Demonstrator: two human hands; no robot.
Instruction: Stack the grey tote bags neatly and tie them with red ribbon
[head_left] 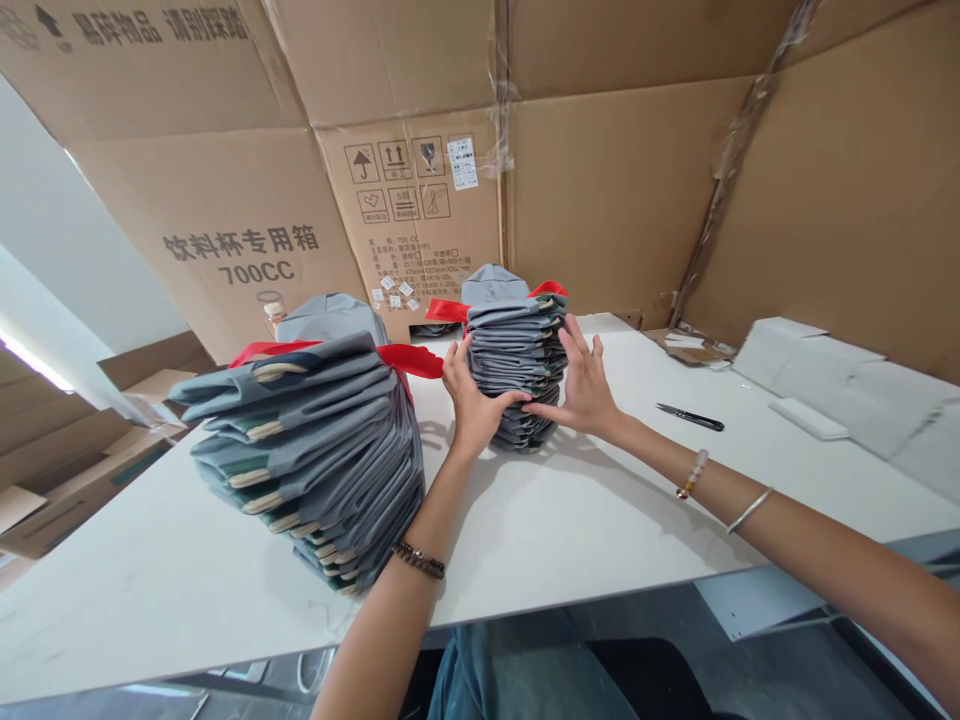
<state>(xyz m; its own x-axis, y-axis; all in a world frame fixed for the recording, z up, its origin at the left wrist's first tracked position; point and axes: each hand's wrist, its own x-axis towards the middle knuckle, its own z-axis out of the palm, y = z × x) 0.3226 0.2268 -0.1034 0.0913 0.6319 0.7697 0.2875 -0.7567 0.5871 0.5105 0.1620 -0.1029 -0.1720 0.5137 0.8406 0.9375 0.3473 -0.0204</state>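
Two stacks of folded grey fabric pieces stand on a white table [600, 520]. The far stack [516, 350] is tied with a red ribbon [447, 310], and both my hands clasp it. My left hand [471, 398] presses its left side, thumb across the front. My right hand [579, 382] holds its right side with fingers spread upright and thumb pointing left. The near stack [315, 450], also with red ribbon [409, 358], leans at my left forearm.
Black scissors [691, 417] lie on the table to the right. White flat boxes [832, 385] sit at the far right. Large cardboard sheets [600, 180] wall off the back. Cardboard boxes [82, 470] stand beyond the table's left edge.
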